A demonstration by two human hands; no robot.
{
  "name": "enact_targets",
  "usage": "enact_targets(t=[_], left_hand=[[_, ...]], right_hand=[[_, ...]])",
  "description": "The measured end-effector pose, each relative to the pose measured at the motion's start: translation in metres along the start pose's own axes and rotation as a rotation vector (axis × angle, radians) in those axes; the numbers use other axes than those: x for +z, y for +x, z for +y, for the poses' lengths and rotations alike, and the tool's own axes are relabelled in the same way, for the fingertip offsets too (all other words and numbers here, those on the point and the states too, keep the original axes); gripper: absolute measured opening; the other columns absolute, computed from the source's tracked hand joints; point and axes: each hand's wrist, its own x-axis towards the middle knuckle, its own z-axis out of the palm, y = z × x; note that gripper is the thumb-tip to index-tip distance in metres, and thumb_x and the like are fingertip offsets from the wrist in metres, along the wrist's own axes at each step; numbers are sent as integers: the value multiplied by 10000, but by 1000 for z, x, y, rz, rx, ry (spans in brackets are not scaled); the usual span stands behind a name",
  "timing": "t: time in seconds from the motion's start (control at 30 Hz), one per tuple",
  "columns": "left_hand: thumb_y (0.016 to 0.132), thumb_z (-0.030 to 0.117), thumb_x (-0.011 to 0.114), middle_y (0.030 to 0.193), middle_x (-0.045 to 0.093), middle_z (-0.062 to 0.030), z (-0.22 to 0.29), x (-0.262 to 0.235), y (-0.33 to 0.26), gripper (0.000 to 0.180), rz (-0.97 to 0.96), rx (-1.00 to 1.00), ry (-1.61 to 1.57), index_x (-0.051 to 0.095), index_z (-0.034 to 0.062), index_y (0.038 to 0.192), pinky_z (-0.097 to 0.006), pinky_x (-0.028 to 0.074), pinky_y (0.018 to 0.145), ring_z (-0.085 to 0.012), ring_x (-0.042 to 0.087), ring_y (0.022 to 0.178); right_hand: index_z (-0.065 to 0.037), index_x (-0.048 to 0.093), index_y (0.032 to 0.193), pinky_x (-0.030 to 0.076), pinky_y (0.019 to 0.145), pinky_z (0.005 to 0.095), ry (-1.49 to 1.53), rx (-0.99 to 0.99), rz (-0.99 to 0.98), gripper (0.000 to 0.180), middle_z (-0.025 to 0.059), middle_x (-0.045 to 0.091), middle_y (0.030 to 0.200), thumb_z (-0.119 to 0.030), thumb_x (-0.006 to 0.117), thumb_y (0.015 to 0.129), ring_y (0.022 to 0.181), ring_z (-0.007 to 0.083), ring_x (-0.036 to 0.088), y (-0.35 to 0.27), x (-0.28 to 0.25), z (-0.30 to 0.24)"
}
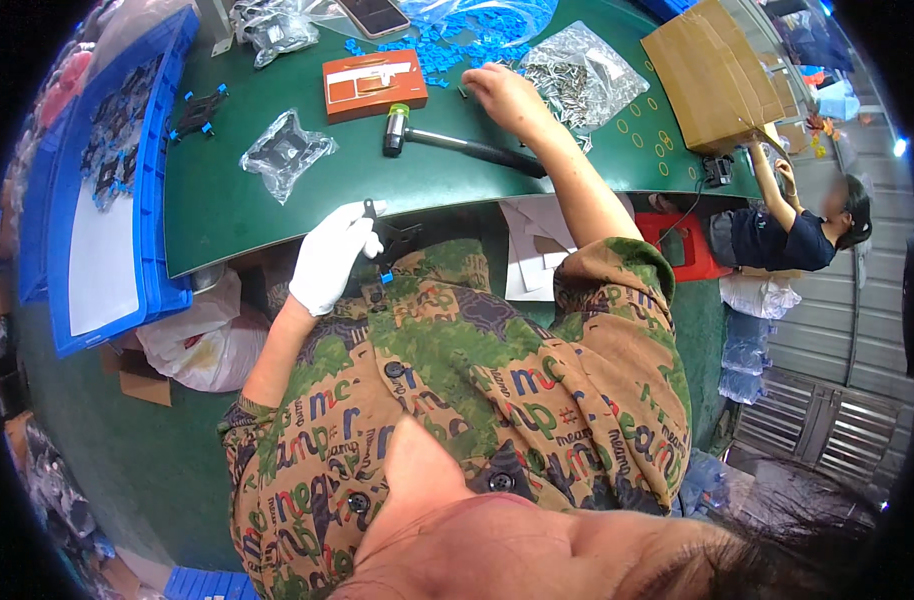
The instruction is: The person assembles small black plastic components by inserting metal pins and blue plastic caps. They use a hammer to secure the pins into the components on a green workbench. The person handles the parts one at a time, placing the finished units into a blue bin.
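Observation:
My left hand, in a white glove, is closed on a black plastic bracket at the table's near edge. A small blue clip shows at the bracket's lower end. My bare right hand is over the table with its fingers drawn together; a tiny dark piece shows by the fingertips, too small to name. Next to that hand lie a heap of blue clips and a clear bag of metal pins. Below it rests a hammer with a black handle.
An orange-red box and a bagged black part lie on the green table. A blue tray of black parts stands left. Yellow rings and a cardboard box are right, near another person. A phone lies far back.

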Motion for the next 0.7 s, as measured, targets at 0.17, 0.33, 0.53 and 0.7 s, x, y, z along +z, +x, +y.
enact_targets(t=[0.17, 0.33, 0.53, 0.7], left_hand=[[1082, 164, 509, 899, 675, -24, -3, -1, -1, 340, 44, 48, 63, 633, 9, 1358, -248, 476, 812, -80, 582, 815], [1077, 158, 515, 1048, 703, -28, 7, 5, -4, 330, 32, 35, 163, 642, 9, 1342, -266, 486, 874, -88, 613, 877], [1074, 152, 519, 1053, 703, -28, 11, 6, -4, 319, 31, 63, 199, 648, 13, 1330, -266, 490, 860, -90, 627, 872], [1076, 164, 517, 882, 665, -14, 7, 9, -4, 301, 50, 10, 157, 657, 15, 1296, -261, 487, 783, -92, 603, 785]], right_hand=[[-132, 748, 1128, 558, 879, 455, 1, 21, -71, 212, 130, 689, 1070, -218, 626, 977, 1023, 348, 683, 1, 0, 8], [-123, 761, 1068, 557, 877, 466, -80, -96, -202, 204, 131, 668, 1034, -210, 593, 991, 1015, 350, 683, 6, -1, 2], [-91, 737, 1072, 555, 881, 456, -127, -99, -224, 203, 146, 666, 1055, -187, 573, 1000, 1017, 352, 681, 9, -1, -3], [-21, 675, 1095, 560, 811, 338, 380, -159, -91, 138, 97, 634, 984, -108, 603, 1016, 891, 227, 666, -9, -24, -59]])
